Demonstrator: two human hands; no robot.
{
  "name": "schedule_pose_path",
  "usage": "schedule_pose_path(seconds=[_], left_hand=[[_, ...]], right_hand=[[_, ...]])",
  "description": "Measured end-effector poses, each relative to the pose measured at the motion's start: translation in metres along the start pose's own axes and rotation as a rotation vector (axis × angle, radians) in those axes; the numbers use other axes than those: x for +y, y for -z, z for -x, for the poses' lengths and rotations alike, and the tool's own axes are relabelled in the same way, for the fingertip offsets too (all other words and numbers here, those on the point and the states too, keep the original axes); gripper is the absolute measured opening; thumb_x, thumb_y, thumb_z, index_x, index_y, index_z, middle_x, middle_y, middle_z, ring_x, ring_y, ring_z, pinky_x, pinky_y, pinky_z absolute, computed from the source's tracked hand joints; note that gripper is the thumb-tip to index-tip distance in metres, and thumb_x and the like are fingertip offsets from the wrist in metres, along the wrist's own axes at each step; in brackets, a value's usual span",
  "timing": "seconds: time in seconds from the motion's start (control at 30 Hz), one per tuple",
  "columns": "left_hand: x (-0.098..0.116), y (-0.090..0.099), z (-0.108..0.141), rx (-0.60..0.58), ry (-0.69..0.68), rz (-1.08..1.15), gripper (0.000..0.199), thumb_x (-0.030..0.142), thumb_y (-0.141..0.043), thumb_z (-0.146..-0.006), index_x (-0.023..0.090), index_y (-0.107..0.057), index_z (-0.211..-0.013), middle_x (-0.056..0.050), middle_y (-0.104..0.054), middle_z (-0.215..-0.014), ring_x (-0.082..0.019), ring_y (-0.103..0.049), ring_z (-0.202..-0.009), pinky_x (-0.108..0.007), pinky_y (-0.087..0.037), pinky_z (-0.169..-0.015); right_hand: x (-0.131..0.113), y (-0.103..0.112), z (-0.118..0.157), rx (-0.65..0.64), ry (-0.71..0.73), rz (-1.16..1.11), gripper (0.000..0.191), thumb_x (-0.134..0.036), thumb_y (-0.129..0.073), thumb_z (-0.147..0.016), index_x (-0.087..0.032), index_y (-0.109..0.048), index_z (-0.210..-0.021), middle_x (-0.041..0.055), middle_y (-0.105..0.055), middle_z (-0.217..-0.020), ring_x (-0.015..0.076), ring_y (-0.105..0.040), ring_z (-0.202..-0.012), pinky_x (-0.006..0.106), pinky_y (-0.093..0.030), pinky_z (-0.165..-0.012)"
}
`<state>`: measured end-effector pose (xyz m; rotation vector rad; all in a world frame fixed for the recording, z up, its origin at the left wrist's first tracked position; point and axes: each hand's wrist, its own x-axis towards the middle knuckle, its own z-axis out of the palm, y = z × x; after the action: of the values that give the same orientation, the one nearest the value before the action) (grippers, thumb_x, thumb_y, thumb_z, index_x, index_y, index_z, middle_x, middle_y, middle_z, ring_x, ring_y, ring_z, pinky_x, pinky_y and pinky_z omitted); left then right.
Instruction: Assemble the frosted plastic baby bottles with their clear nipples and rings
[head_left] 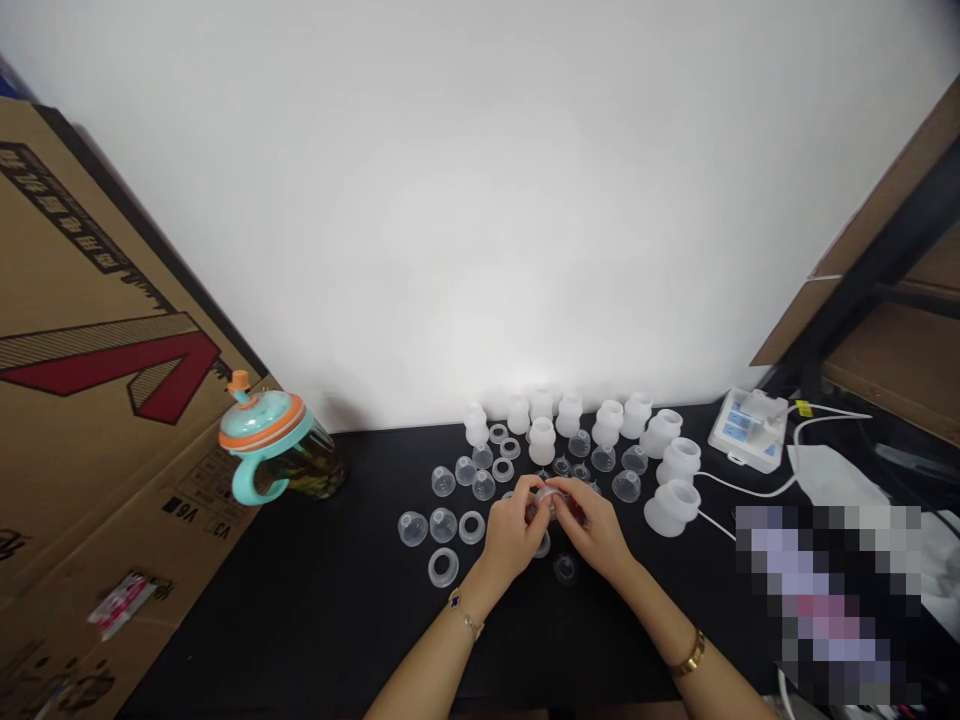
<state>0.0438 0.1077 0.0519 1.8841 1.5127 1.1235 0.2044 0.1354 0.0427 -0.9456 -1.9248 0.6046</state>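
Near the middle of the black table, my left hand [515,528] and my right hand [592,522] meet around a small clear piece [550,497]. Fingers of both hands are closed on it and cover much of it. A translucent ring [543,545] lies just below the fingers, partly hidden, and a clear nipple-shaped part [565,569] is nearer me. To the left are clear domed caps [442,525] and frosted rings [443,567]. Several white bottle bodies [541,441] stand behind my hands and curve down the right side, with more clear domes [626,486] beside them.
At the left stands a teal and orange lidded jug [289,450] beside a large cardboard box [97,400]. A white power strip [748,430] with cables lies at the back right. A white wall [480,200] rises behind the table [300,600]. A blurred patch covers the right front.
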Motion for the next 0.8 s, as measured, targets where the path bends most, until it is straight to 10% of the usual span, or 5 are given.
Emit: schedule_pose_path(seconds=[0.8], left_hand=[[-0.0024, -0.0022, 0.0005, 0.058, 0.01, 0.069, 0.028, 0.04, -0.041, -0.1, 0.022, -0.059, -0.112, 0.002, -0.066, -0.071, -0.014, -0.059, -0.058, -0.024, -0.041, -0.058]], right_hand=[[0.007, -0.0012, 0.0021, -0.023, -0.026, 0.061, 0.038, -0.039, -0.048, -0.1, -0.018, -0.063, -0.127, 0.0049, -0.072, -0.083, 0.0148, -0.058, -0.057, 0.027, -0.049, -0.055]])
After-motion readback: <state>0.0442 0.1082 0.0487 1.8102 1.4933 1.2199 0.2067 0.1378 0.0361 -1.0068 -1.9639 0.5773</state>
